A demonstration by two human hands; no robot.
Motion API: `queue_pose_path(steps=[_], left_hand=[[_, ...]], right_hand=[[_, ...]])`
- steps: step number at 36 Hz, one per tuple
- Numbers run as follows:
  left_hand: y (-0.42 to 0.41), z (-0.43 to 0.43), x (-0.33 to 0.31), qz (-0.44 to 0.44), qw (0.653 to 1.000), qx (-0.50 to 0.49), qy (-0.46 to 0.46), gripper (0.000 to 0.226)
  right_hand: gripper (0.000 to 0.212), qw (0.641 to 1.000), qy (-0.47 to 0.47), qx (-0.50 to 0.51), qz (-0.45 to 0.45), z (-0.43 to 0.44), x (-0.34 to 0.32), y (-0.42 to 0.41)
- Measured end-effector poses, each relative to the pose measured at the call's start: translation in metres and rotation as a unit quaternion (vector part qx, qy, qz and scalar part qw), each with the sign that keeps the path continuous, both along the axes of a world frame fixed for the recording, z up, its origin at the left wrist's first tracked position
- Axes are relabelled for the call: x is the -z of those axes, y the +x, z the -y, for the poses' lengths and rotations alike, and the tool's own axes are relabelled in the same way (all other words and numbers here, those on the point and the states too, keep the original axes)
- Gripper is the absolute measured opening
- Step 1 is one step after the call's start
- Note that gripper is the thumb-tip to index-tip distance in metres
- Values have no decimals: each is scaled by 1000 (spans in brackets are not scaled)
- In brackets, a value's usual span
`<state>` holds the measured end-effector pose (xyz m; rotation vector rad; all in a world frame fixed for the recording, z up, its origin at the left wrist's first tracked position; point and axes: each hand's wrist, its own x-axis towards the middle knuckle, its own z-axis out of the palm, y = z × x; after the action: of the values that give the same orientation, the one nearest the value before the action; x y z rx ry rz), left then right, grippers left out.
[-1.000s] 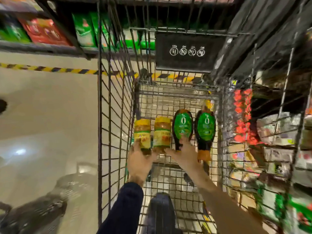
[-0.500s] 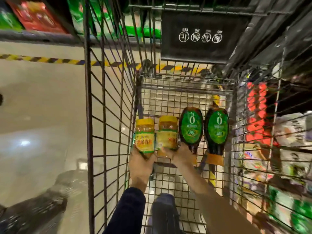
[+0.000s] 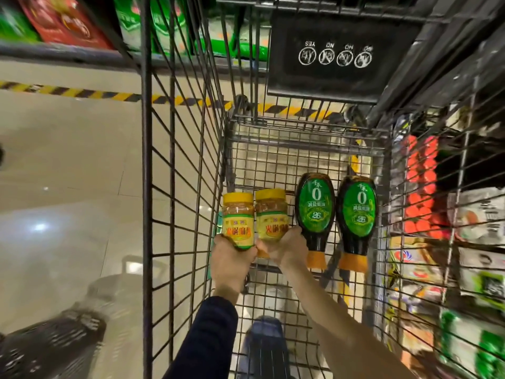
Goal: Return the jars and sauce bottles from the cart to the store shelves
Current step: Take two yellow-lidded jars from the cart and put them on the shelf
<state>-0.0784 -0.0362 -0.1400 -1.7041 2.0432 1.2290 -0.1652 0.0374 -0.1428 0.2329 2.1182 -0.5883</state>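
Inside the wire cart I hold two yellow-lidded jars side by side. My left hand is shut on the base of the left jar. My right hand grips the base of the right jar. Both jars are lifted off the cart floor. To their right, two dark sauce bottles with green labels lie on the cart bottom, caps towards me: the nearer bottle right beside my right hand, the other bottle against the cart's right wall.
A black child-seat flap with white icons hangs at the cart's far end. Store shelves with packaged goods stand to the right, and more shelves at top left. Yellow-black floor tape crosses the tiled floor.
My right hand has shifted from the left sauce bottle to the right jar and closed on it. Both jars have risen slightly with my hands.
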Motion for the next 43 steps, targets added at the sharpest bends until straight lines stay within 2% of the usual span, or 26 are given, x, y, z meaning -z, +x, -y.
queue_pose_path(steps=[5,10,19,24,32,37,40,43], left_hand=[[-2,5,-4,3,1000,5,6,57],[-3,3,-11,-15,1000,-8,-1,57],[-6,-5,-19,-1,999,-43,-1,66],[-12,-10,-36,-14,999,-32,6,58],[-29,-12,-90,-76,997,-5,-34,66],[-35,-15,-138,-130,988,28,-73,75],[-32,-19,-170,-183,976,60,-101,67],[-30,-22,-203,-210,972,69,-78,62]], right_hand=[[74,999,-20,33,10,0,3,0],[72,999,-38,18,-10,-2,7,5],[57,996,-58,-12,-62,-15,-10,-3],[49,991,-94,12,-92,-25,-30,-9],[54,974,-148,108,-129,-42,-76,-15],[81,958,-186,167,-143,-60,-110,-15],[71,938,-222,195,-181,-75,-148,-17],[70,912,-272,226,-210,-92,-177,-15]])
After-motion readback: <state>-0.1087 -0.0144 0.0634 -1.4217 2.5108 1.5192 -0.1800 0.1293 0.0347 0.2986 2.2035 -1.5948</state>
